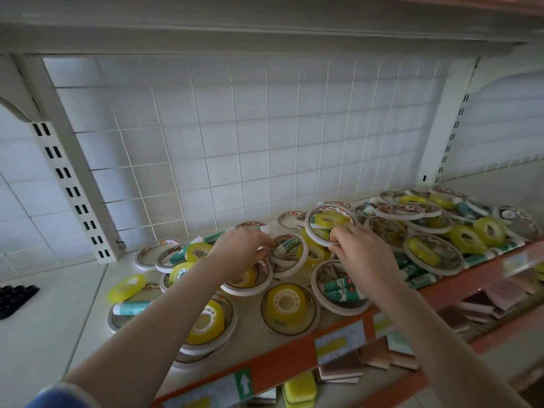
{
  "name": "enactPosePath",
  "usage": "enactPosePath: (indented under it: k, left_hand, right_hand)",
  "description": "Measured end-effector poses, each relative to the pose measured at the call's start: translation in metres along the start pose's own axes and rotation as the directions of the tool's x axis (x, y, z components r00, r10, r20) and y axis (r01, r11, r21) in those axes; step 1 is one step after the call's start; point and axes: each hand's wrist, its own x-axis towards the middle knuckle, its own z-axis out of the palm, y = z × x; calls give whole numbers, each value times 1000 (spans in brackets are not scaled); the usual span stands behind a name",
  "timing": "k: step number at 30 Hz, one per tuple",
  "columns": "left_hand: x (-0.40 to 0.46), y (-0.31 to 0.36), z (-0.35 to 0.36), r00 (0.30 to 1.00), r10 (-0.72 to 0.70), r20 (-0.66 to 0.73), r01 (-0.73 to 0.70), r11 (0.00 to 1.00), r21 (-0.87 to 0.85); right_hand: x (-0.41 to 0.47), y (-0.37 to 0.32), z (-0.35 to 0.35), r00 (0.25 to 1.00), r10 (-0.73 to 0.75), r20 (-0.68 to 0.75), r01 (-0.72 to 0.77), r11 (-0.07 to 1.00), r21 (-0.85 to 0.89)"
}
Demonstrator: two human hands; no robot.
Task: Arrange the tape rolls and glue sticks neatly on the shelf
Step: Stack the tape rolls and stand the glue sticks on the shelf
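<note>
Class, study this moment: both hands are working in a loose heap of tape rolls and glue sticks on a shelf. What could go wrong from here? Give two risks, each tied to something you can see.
1. The right hand pinches a tilted white tape ring with a yellow tape roll resting in it; lifting may tip that roll out.
2. Rolls lie near the shelf's orange front edge; the left hand stirring the heap could nudge one off onto the lower shelf.

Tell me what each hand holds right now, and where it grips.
Right hand pinches the lower rim of a tilted white tape ring. Left hand curls its fingers at another white ring's left edge; its grip cannot be told.
</note>
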Motion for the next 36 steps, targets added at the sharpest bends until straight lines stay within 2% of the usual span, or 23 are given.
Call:
enactPosePath:
  k: [4, 8, 14, 19, 23, 28, 36]
  left_hand:
    - [-3, -5, -9, 998, -5, 64, 3, 999, 32]
    - [-4, -6, -12, 998, -4, 64, 1, 999, 44]
    - [-2, -3, -13, 1000, -2, -6, 3, 995, 97]
    - [-6, -5, -11, 989, -55, -136, 48, 997, -54]
    - [-15, -6, -17, 939, -77, -334, 21, 985, -170]
    - [-35, -3, -33, 855, -115, -506, -17, 968, -249]
    - [-103, -23, -53, 753, -210, -624, 54, 964, -259]
  right_hand:
    - [-1, 0, 3, 999, -36, -23, 36, 999, 1]
    - [-4, -2, 4, 998, -51, -21, 52, 998, 45]
    - [-8, 5, 6, 999, -34, 23, 31, 995, 99]
    - [-8, 9, 10, 999, -36, 33, 31, 990, 139]
    - [-8, 8, 10, 998, -44, 54, 40, 997, 72]
    - [-6, 2, 6, 976, -185, -113, 187, 982, 7]
    - [6, -48, 11, 945, -267, -188, 294, 947, 133]
